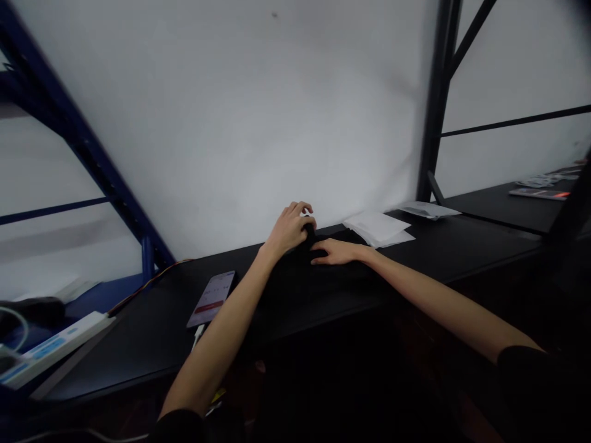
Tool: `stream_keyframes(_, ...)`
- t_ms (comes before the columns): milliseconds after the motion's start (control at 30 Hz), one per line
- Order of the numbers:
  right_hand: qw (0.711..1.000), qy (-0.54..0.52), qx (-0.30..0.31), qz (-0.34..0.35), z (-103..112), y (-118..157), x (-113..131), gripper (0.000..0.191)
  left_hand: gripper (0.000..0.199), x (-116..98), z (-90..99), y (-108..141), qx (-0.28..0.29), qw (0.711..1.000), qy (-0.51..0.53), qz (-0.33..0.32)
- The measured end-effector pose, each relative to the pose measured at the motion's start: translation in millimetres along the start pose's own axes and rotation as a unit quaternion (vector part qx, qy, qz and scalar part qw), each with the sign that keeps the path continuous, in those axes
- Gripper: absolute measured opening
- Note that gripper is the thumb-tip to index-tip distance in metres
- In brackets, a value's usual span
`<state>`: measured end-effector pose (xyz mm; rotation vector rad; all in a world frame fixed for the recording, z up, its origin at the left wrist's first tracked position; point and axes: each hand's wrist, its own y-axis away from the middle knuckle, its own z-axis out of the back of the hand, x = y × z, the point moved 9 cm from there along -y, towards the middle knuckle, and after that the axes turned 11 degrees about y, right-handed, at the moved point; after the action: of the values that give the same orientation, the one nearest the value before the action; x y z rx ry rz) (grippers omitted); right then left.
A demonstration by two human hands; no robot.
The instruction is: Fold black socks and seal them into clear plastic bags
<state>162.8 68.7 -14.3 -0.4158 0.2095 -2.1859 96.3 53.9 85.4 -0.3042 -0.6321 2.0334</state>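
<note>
My left hand [290, 229] pinches a raised fold of a black fabric piece [318, 283] at its far edge. The fabric lies on a black tabletop [138, 351], and its outline is hard to make out against the dark surface. My right hand [335, 251] rests flat on the same fabric, just to the right of the fold, with its fingertips close to my left hand. Its fingers hold nothing that I can see.
A smartphone [211, 299] with a lit screen and a plugged-in white cable lies left of the fabric. White papers [376, 226] sit behind it on the right. A white power strip [55, 347] lies at left, between blue and black shelf uprights.
</note>
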Motion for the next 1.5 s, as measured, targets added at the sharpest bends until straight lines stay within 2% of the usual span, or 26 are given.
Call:
stream_keyframes(233, 0.999, 0.002, 0.017, -0.033, -2, 5, -6, 0.042, 0.040, -8, -28.6, 22, 0.008, 0.993, 0.114, -0.003)
stream_keyframes(367, 0.997, 0.008, 0.025, -0.070, 6, 10, -13, 0.049, 0.042, -3, -35.6, 24, 0.003, 0.986, 0.164, 0.011)
stream_keyframes(533, 0.994, -0.041, 0.011, -0.099, 22, 22, -36, 0.056, 0.055, -4, -39.7, 24, 0.004, 0.981, 0.193, 0.019)
stream_keyframes(667, 0.990, -0.077, -0.034, -0.112, 34, 30, -55, 0.059, 0.066, -10, -44.9, 26, 0.020, 0.976, 0.214, 0.030)
stream_keyframes(833, 0.986, -0.107, -0.075, -0.107, 39, 29, -55, 0.052, 0.054, -9, -54.0, 29, 0.039, 0.971, 0.229, 0.054)
stream_keyframes(1000, 0.985, -0.093, -0.108, -0.095, 39, 23, -48, 0.043, 0.057, -6, -59.3, 31, 0.055, 0.974, 0.211, 0.061)
stream_keyframes(1100, 0.986, -0.068, -0.126, -0.089, 43, 23, -47, 0.043, 0.054, -8, -60.5, 30, 0.077, 0.973, 0.210, 0.058)
stream_keyframes(1233, 0.980, -0.067, -0.151, -0.114, 53, 28, -49, 0.049, 0.048, -10, -60.2, 30, 0.096, 0.971, 0.212, 0.061)
stream_keyframes(1300, 0.980, -0.067, -0.148, -0.116, 55, 31, -47, 0.048, 0.050, -10, -60.9, 30, 0.101, 0.971, 0.208, 0.063)
stream_keyframes(1400, 0.988, -0.055, -0.110, -0.097, 51, 31, -41, 0.044, 0.054, -9, -61.4, 30, 0.104, 0.972, 0.201, 0.059)
stream_keyframes(1500, 0.995, -0.052, -0.059, -0.067, 41, 29, -39, 0.042, 0.043, -10, -57.2, 28, 0.102, 0.974, 0.196, 0.052)
